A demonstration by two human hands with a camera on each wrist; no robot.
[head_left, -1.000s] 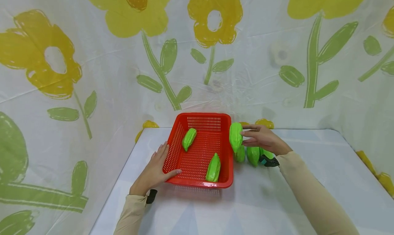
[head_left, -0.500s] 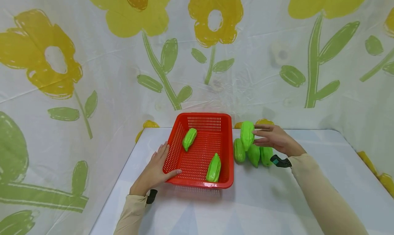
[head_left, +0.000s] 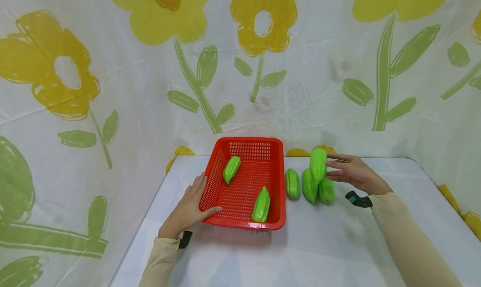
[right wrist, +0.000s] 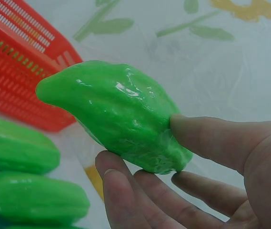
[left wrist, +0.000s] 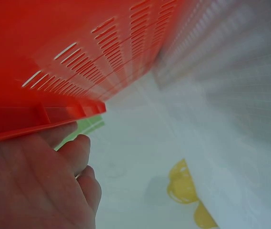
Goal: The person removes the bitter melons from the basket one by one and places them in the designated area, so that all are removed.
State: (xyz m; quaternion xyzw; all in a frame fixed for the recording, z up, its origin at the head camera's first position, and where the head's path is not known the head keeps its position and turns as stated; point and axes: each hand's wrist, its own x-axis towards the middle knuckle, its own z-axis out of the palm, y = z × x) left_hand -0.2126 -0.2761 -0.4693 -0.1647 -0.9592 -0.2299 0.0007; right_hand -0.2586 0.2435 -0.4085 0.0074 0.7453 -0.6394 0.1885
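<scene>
My right hand point(head_left: 355, 173) pinches a glossy bright-green ridged fruit point(head_left: 318, 166) with a tapered end, thumb on one side and fingers on the other. In the right wrist view that fruit point(right wrist: 121, 109) is lifted, its narrow tip pointing left. On the table beneath and left of it lie three similar green fruits point(head_left: 292, 184). The red plastic basket point(head_left: 277, 186) stands to their left, with one green fruit point(head_left: 231, 170) at its back left and another point(head_left: 261, 205) at its front right. My left hand point(head_left: 191, 205) holds the basket's near left corner, thumb over the rim, fingers along the outside.
A pale-covered table point(head_left: 300, 253) bears everything. Behind and to the left hangs a white curtain point(head_left: 315, 99) printed with yellow flowers and green leaves. The basket's back rim is close to the table's far edge.
My right hand has moved to the right with the green fruit, away from the basket's right rim and over the fruits on the table. The left hand and basket have stayed put.
</scene>
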